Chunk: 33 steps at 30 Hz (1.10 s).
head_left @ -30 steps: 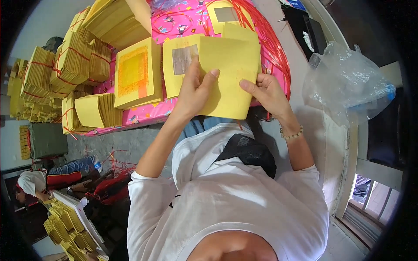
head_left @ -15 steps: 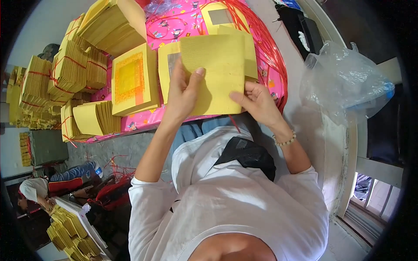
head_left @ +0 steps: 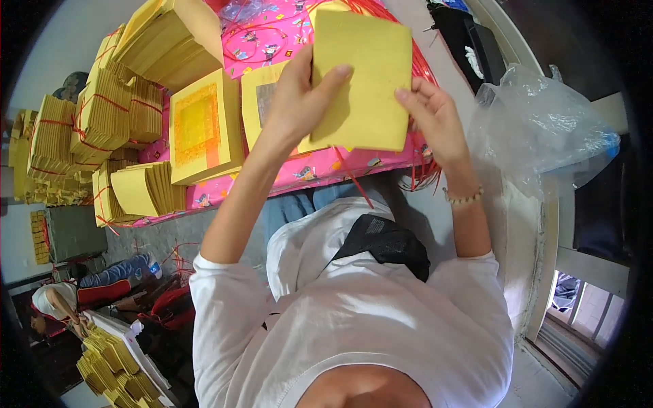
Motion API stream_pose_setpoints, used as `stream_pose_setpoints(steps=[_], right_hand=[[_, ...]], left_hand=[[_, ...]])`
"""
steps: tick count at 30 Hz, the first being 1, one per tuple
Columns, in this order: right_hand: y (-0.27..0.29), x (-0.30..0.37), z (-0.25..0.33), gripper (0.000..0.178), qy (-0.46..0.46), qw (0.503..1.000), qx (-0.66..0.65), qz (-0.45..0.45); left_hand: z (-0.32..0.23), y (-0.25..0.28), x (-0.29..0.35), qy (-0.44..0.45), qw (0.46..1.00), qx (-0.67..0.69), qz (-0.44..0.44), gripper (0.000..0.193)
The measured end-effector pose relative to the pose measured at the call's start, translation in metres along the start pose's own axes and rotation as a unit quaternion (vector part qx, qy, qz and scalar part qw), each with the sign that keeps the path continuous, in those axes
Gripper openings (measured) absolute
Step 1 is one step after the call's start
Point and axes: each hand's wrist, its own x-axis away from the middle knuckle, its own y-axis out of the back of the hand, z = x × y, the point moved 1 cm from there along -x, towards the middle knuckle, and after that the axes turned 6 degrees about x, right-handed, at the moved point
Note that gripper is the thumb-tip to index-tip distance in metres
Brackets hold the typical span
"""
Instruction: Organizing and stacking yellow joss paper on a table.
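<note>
Over the near edge of a table, a thin stack of yellow paper [head_left: 364, 88] is held up between both hands. My left hand [head_left: 306, 102] grips its left edge, with the thumb lying across the front face. The right edge is pinched by my right hand [head_left: 435, 115], thumb in front and fingers partly hidden behind. Under and beside my left hand lies yellow paper with a grey square [head_left: 264, 98]. Left of that stands a thick block of yellow paper with an orange-bordered square [head_left: 198, 126] on top.
A pink patterned cloth [head_left: 292, 175] covers the table. Red strings [head_left: 423, 68] run along its right side. Several tied paper bundles [head_left: 102, 122] crowd the left. At the right hangs a clear plastic bag [head_left: 544, 129]. Another person [head_left: 61, 299] bends over a white table at lower left.
Both hands have moved forward and to the right with the paper stack. Its face, ridged with offset sheet edges before, now looks smoother. My right hand has shifted up along its edge.
</note>
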Motion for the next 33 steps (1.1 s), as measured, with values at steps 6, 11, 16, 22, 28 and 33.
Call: stream_pose_setpoints(steps=[6, 11, 16, 22, 28, 33], right_hand=[[0.039, -0.052, -0.025, 0.025, -0.002, 0.995, 0.082, -0.05], [0.035, -0.061, -0.07, 0.03, -0.058, 0.98, 0.17, -0.082], [0.037, -0.06, -0.1, 0.035, -0.018, 0.971, 0.223, -0.081], [0.043, -0.059, -0.106, 0.036, -0.012, 0.967, 0.242, -0.079], [0.032, -0.051, -0.077, 0.038, 0.005, 0.897, 0.431, -0.092], [0.036, -0.051, -0.079, 0.036, 0.011, 0.913, 0.397, -0.093]], left_hand=[[0.039, -0.008, -0.071, 0.058, 0.993, -0.097, 0.029, 0.042], [0.108, -0.002, -0.079, 0.132, 0.987, -0.094, 0.013, 0.041], [0.141, -0.004, -0.071, 0.164, 0.983, -0.076, 0.017, 0.038], [0.148, -0.007, -0.07, 0.163, 0.982, -0.095, 0.014, 0.039], [0.145, -0.005, -0.067, 0.151, 0.979, -0.136, 0.002, 0.041], [0.148, -0.006, -0.066, 0.132, 0.986, -0.105, 0.001, 0.041]])
